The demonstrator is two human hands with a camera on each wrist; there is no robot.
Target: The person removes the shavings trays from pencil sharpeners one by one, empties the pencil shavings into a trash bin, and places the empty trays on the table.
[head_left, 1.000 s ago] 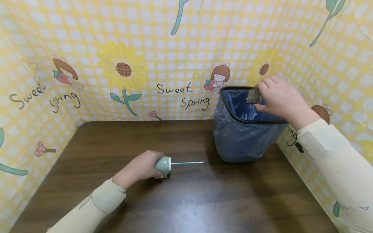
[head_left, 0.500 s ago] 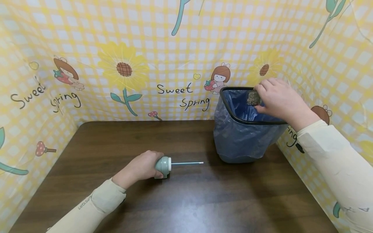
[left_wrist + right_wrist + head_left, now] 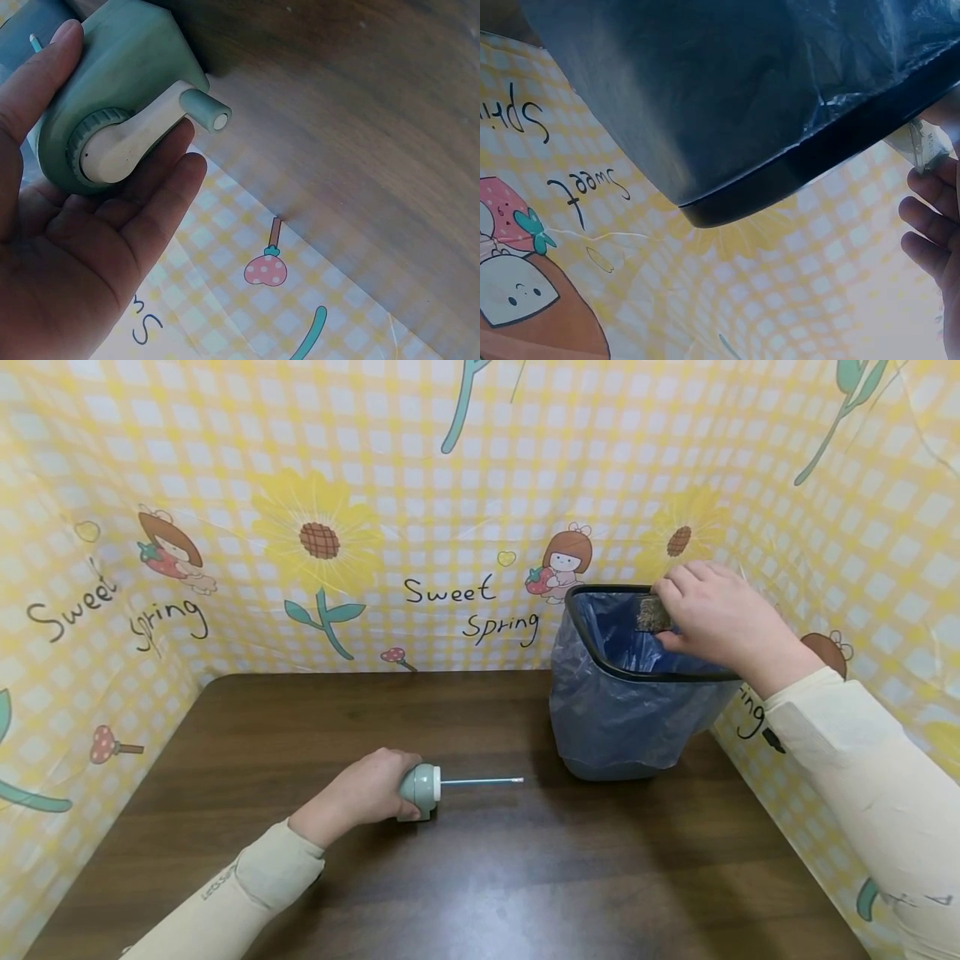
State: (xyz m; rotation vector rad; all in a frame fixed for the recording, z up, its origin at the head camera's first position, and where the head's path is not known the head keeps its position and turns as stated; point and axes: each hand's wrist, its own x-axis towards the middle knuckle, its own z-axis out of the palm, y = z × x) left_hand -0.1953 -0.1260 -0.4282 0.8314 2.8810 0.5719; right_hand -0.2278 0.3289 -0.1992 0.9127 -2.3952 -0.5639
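On the table my left hand point(image 3: 369, 785) grips a green crank pencil sharpener point(image 3: 422, 789), thumb on one side and fingers on the other. A light-blue pencil point(image 3: 483, 781) sticks out of its white front toward the right. The left wrist view shows the cream crank handle point(image 3: 135, 146) by the palm. Over the bin's opening, my right hand point(image 3: 716, 617) pinches a small see-through container point(image 3: 654, 614) with grey-brown shavings against its wall. The right wrist view has that container point(image 3: 921, 142) between the fingertips, beyond the black rim point(image 3: 780, 184).
A waste bin point(image 3: 626, 722) lined with a bluish plastic bag stands at the table's back right. Yellow-checked printed cloth point(image 3: 420, 518) encloses the brown wooden table point(image 3: 330, 718) at the back and both sides.
The small container has tipped and shifted slightly lower over the bin, with the right hand moving a little. My left hand and the pencil sharpener stay still.
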